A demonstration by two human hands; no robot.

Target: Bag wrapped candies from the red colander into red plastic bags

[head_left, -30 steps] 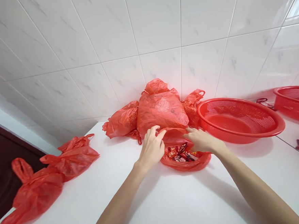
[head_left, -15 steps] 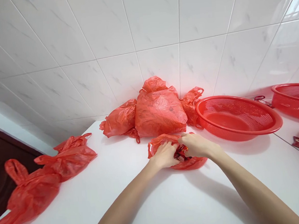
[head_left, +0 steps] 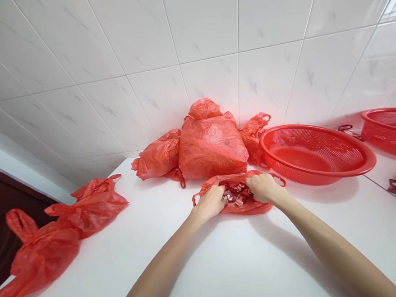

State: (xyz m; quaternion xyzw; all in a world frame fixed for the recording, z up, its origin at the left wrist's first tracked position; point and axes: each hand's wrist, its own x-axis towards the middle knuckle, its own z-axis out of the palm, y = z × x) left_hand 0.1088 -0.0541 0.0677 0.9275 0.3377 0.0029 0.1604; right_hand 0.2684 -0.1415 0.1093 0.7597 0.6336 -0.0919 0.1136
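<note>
Fingers (head_left: pixel 253 184) curled, hold hidden — left hand (head_left: pixel 210 202) and right hand (head_left: pixel 264 188) reach into opposite ends of one crosswise, open red plastic bag (head_left: pixel 248 209).

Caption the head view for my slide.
Left hand and right hand at the mouth of an open red bag of small packets, red colander nearby.

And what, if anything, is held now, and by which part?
The left grip and right grip are at opposite sides of the open red bag; the contact is hidden, so what they hold, if anything, cannot be told.
</note>
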